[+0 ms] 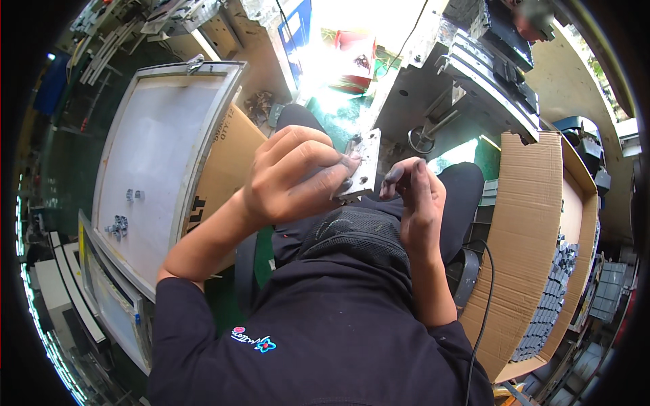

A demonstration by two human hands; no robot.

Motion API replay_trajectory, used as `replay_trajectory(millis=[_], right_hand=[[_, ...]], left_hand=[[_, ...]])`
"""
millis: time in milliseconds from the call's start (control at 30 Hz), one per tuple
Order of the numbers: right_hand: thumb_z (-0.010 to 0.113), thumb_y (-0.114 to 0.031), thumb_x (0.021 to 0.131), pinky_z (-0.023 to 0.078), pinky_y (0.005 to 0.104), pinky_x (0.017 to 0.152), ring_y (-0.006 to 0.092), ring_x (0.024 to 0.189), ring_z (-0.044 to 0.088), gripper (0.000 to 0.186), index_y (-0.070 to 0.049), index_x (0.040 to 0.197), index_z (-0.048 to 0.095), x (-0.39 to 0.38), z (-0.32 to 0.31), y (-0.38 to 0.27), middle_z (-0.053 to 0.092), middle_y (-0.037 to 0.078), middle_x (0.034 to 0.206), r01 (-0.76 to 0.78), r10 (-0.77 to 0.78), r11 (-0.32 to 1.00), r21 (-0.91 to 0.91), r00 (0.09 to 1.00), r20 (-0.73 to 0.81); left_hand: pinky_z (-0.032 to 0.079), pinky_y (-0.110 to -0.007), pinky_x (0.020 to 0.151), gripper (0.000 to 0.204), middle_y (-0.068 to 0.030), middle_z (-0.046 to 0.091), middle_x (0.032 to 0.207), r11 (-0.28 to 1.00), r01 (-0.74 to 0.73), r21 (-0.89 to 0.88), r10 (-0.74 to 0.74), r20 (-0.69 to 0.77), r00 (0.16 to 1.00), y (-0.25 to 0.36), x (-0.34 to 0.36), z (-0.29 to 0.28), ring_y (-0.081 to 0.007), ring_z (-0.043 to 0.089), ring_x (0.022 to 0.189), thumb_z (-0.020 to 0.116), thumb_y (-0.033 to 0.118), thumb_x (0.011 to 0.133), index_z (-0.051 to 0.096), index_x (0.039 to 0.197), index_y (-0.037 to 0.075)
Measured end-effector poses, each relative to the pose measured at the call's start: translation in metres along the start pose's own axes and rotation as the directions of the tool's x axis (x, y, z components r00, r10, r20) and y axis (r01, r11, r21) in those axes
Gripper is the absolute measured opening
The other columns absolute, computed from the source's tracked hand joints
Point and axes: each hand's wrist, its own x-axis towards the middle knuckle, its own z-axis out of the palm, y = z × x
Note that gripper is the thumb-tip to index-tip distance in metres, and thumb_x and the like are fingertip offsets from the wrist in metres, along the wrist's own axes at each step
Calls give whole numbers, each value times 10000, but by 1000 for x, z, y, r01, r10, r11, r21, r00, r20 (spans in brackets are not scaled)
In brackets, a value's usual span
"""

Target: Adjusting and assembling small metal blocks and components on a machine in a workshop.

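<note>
- The left hand (294,169) was closed on a silver-grey rectangular metal block with drilled holes (367,162), thumb and fingers pinching its left side.
- That block was above the person's lap, tilted, with its holed face toward the right hand (421,206).
- The right hand was just beside the block and apart from it, fingers curled narrow and smudged dark at the tips; whether they pinched anything small could not be told.
- Handling of the block looked to be under way rather than finished, since it was held up in the grip and not set down.
- Many small grey metal pieces (550,304) stood already in close rows inside a tall, open brown cardboard box (518,216) at the right.
- A few loose grey metal parts (117,228) lay unpacked on a white framed panel (162,128) at the left.
- How much was left could not be judged.
</note>
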Motion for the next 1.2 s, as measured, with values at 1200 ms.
replay_trajectory(millis=[1200], right_hand=[[603,-86,881,464,256,660,122,713,585,102,10,914,605,-4,21,7,616,55,793,80,-84,996,-33,989,-121]], left_hand=[[489,-270,693,195,-84,669,930,-254,450,-856,-901,378,211,38,-31,40,-121,602,782,557,211,951,606,1042,45]])
